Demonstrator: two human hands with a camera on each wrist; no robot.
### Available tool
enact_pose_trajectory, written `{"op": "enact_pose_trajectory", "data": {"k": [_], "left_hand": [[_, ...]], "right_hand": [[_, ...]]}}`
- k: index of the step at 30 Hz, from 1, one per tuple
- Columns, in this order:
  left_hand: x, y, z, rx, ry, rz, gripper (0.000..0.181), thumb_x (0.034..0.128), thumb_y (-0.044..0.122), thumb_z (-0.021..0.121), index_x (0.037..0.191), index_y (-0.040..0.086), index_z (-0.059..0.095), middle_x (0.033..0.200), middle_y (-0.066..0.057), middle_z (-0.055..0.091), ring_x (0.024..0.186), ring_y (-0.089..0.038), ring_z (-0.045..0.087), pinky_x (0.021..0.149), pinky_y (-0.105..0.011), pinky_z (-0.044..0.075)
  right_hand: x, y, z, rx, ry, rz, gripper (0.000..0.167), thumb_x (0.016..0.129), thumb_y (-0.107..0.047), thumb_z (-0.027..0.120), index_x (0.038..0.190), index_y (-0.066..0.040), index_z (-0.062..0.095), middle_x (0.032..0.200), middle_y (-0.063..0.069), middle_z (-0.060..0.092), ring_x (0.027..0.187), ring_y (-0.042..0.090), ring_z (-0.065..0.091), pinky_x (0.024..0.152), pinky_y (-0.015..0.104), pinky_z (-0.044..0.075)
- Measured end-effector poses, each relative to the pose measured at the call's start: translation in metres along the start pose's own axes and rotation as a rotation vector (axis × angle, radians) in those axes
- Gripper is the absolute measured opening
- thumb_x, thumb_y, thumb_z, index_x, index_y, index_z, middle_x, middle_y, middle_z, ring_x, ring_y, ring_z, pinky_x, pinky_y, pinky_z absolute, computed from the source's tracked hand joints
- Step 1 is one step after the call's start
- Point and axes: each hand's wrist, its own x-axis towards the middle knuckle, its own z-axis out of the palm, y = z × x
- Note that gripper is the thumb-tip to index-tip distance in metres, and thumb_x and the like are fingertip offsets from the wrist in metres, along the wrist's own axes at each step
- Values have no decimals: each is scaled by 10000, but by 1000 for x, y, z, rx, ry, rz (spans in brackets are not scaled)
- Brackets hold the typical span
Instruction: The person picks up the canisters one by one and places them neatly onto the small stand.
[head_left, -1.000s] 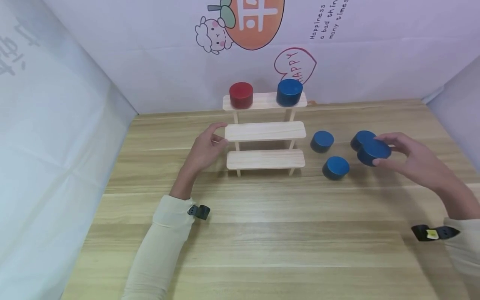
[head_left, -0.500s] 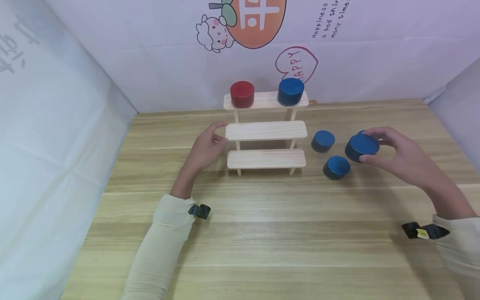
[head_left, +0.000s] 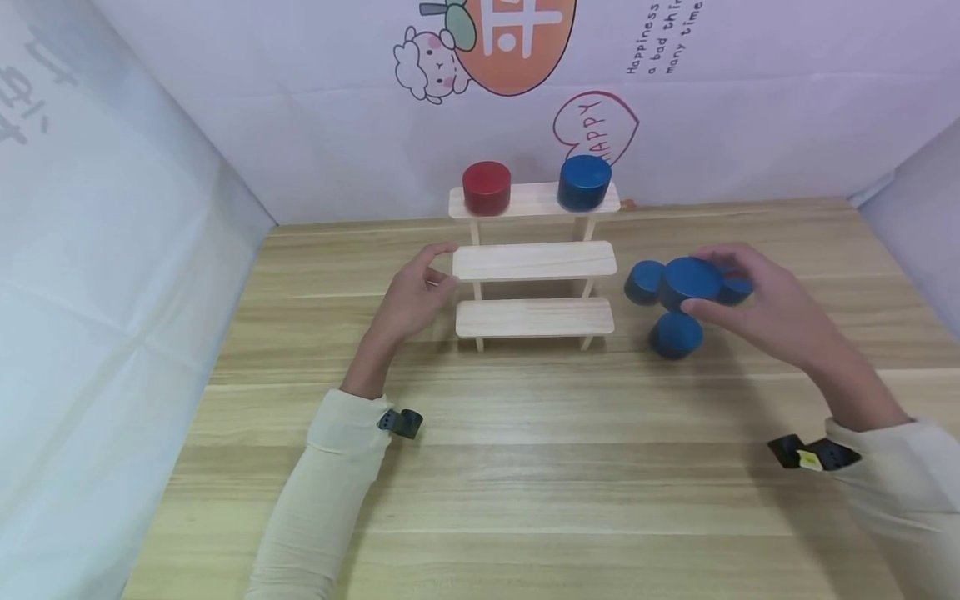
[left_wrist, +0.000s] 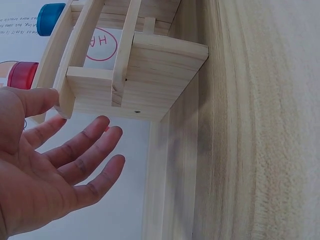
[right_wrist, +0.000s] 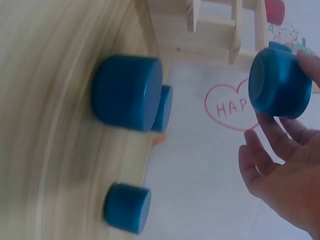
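My right hand (head_left: 772,304) grips a blue round tin (head_left: 688,282) between thumb and fingers. It is held above the table; the right wrist view shows the tin's underside (right_wrist: 257,75) clear of the wood. My left hand (head_left: 416,292) pinches the left end of the middle tier of a three-tier wooden stand (head_left: 534,261), its other fingers loosely spread in the left wrist view. On the top tier sit a red round tin (head_left: 487,190) at left and another blue tin (head_left: 584,183) at right. The middle and bottom tiers carry nothing.
Right of the stand, three more blue tins stand on the wooden table (head_left: 525,483): one close to the stand (head_left: 643,283), one nearer the front (head_left: 677,336), and one partly hidden (head_left: 737,287) behind my right hand. A white printed sheet (head_left: 337,125) rises behind the stand.
My right hand has carried the blue tin leftward toward the stand, passing in front of the other tins. The left hand stays at the middle tier's end.
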Motion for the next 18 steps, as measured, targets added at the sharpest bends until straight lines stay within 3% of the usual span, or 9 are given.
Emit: {"op": "enact_pose_trajectory", "data": {"k": [7, 11, 18], "left_hand": [[0, -1, -1, -1, 0, 1, 490, 996, 199, 594, 1472, 212, 478, 1104, -111, 651, 1018, -303, 630, 757, -425, 512], [1, -1, -2, 0, -4, 5, 486, 998, 194, 602, 1467, 221, 482, 1107, -102, 651, 1005, -258, 626, 760, -425, 512], [1, -2, -3, -4, -9, 7, 489, 999, 195, 609, 1469, 229, 480, 1111, -106, 648, 987, -242, 629, 749, -421, 517]], "right_hand": [[14, -23, 16, -12, 36, -46, 653, 911, -294, 753, 1429, -20, 465, 1394, 213, 490, 1240, 482, 446, 921, 655, 373], [23, -38, 27, 6, 16, -65, 683, 902, -315, 766, 1429, -7, 459, 1398, 214, 492, 1272, 465, 434, 970, 676, 354], [34, -52, 44, 57, -1, -86, 693, 886, -294, 787, 1439, -25, 466, 1422, 199, 483, 1271, 457, 443, 987, 649, 379]]}}
